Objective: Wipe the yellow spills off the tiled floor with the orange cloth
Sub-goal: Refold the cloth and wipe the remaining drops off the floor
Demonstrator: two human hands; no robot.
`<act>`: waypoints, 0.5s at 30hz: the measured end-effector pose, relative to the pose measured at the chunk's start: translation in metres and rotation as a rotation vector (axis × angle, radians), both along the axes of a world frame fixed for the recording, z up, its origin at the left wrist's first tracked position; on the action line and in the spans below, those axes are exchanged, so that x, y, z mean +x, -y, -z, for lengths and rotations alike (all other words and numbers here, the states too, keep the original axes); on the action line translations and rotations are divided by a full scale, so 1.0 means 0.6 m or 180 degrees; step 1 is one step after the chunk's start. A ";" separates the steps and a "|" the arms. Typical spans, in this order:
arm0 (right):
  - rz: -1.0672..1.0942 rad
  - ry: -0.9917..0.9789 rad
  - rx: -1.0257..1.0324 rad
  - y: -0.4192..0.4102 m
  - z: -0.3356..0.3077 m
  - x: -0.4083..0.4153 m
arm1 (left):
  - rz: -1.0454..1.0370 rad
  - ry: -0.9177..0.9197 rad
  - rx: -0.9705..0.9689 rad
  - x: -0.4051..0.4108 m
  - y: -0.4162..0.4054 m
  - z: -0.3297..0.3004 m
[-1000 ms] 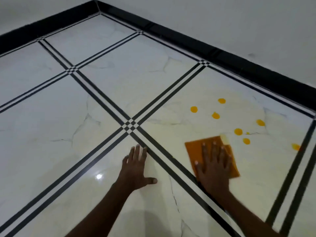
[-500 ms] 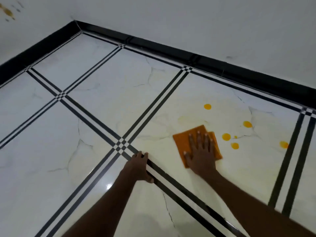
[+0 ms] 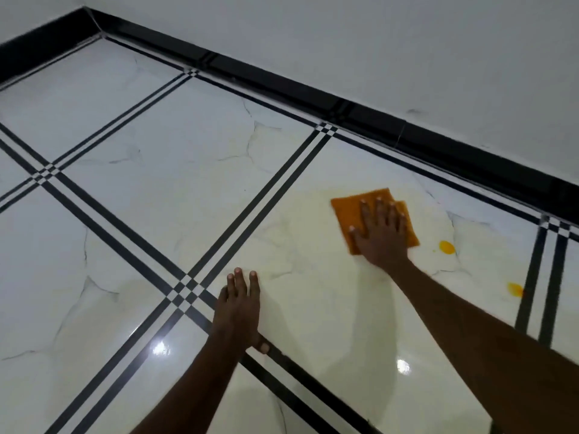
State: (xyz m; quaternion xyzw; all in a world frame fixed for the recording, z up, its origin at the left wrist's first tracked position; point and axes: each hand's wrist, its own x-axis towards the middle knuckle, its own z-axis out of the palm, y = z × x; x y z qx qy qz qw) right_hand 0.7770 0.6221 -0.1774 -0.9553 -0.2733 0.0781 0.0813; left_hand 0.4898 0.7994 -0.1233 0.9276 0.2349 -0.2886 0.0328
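The orange cloth (image 3: pixel 351 208) lies flat on a white marble-look tile (image 3: pixel 313 245), folded, with my right hand (image 3: pixel 380 234) pressed palm-down on it, fingers spread. Two yellow spills show to the right of the cloth: one round spot (image 3: pixel 446 247) close to it and a smeared one (image 3: pixel 515 289) farther right, near the black tile lines. A pale yellowish film covers the tile around and below the cloth. My left hand (image 3: pixel 239 308) rests flat on the floor beside the crossing of the black lines, holding nothing.
A black skirting (image 3: pixel 313 89) runs along the white wall behind the cloth. Double black lines (image 3: pixel 269 195) divide the glossy floor into large tiles, and two light reflections sit near my arms.
My right hand has pushed the cloth away from me toward the wall, over the spots that were beyond it. Fewer yellow spots show now. My left hand has stayed planted.
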 end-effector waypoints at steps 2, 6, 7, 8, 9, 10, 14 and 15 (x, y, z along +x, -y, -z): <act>0.0228 0.0026 0.0054 0.012 -0.005 -0.063 | -0.0023 0.0006 -0.0068 0.007 -0.002 -0.005; -0.0668 0.0100 0.0207 -0.092 -0.002 -0.162 | -0.0182 0.0266 -0.0387 0.021 -0.032 -0.007; -0.0875 0.0059 0.0210 -0.114 0.002 -0.154 | -0.0173 0.0246 -0.0476 0.018 -0.032 -0.001; -0.1011 0.0026 0.0139 -0.134 -0.004 -0.132 | -0.0171 0.0261 -0.0509 0.020 -0.037 -0.001; -0.1029 0.0042 0.0033 -0.139 -0.003 -0.113 | -0.0182 0.0284 -0.0512 0.014 -0.039 0.000; -0.0923 0.0034 -0.0076 -0.134 -0.003 -0.093 | -0.0174 0.0295 -0.0502 0.012 -0.041 -0.001; 0.0195 0.0261 0.0163 -0.020 0.006 -0.058 | -0.0229 0.0066 -0.0475 0.020 -0.041 -0.008; 0.0455 0.0299 0.0193 0.004 0.007 -0.071 | -0.0314 0.0035 -0.0439 0.030 -0.039 -0.014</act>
